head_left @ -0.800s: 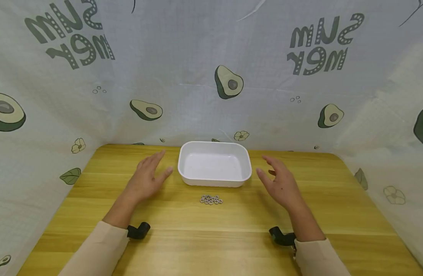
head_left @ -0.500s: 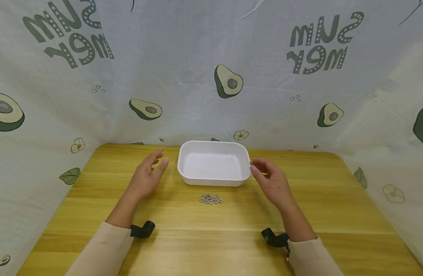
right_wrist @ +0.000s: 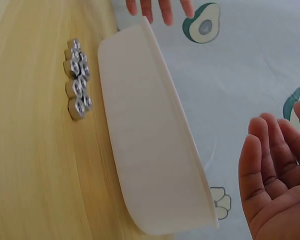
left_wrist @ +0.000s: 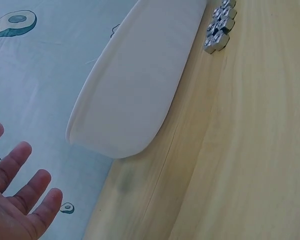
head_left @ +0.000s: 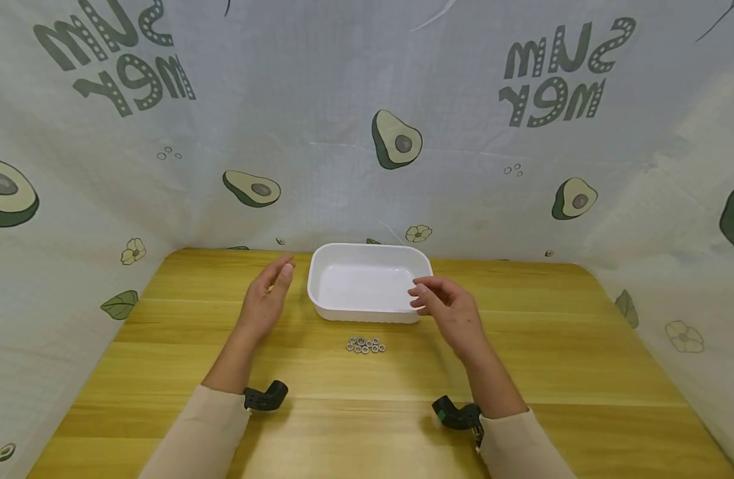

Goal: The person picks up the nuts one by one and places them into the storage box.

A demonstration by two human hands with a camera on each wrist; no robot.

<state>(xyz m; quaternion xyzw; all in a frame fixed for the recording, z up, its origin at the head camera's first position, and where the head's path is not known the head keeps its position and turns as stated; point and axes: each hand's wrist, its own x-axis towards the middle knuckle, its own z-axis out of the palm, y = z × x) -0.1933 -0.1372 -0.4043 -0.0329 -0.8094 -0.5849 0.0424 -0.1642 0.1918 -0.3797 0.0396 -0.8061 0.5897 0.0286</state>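
Observation:
A white rectangular tub (head_left: 367, 315) stands toward the back of the wooden table. Several metal hex nuts (head_left: 366, 345) lie clustered in front of it, and the right wrist view shows these nuts (right_wrist: 77, 80) close to the tub's wall (right_wrist: 145, 130). My left hand (head_left: 265, 303) hovers off the tub's left end, fingers relaxed and holding nothing. Over the right end of the tub my right hand (head_left: 453, 316) hangs with loosely bent fingers, nothing between them. In the right wrist view the right palm (right_wrist: 285, 195) faces up beside the tub, apart from it.
A light curtain (head_left: 319, 100) printed with avocados rises behind the table (head_left: 355, 426). Black wrist-worn camera mounts (head_left: 268, 396) stick out inward from both wrists above the tabletop.
My right hand has moved left, from beside the tub to over its right end. The left hand has shifted slightly and turned, its forearm moving right. Tub and nuts stay put.

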